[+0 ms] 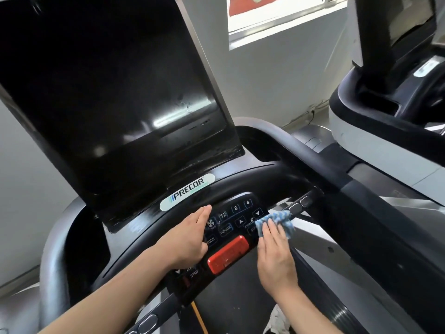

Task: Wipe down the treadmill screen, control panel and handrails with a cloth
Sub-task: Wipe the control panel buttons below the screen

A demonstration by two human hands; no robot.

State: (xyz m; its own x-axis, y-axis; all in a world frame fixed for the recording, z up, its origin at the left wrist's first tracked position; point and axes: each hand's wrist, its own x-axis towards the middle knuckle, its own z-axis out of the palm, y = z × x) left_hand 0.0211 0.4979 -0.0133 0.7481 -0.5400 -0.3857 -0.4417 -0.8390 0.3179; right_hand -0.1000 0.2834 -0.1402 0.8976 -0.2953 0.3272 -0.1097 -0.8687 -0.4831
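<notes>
Near field: two bare forearms enter from the bottom edge. Left hand (190,237) lies flat on the left part of the control panel (231,227), fingers straight and together, palm down, grasping nothing. Right hand (274,256) presses a blue-and-white cloth (277,220) against the right side of the same panel; fingers extended over the cloth, which bunches out beyond the fingertips.

Between the hands: red stop button (228,253), near edge of panel. Keys marked 12, 8 and 4 sit farther back.

Just right of the cloth: short handrail (298,207) with two metal pads.

Beyond the panel: white oval brand label (187,192) reading PRECOR. Above it the screen (115,92), dark, tilted back, smears near its lower right corner.

Far right: a second treadmill (397,104). Far background: grey wall (277,80) with a window (277,15).
</notes>
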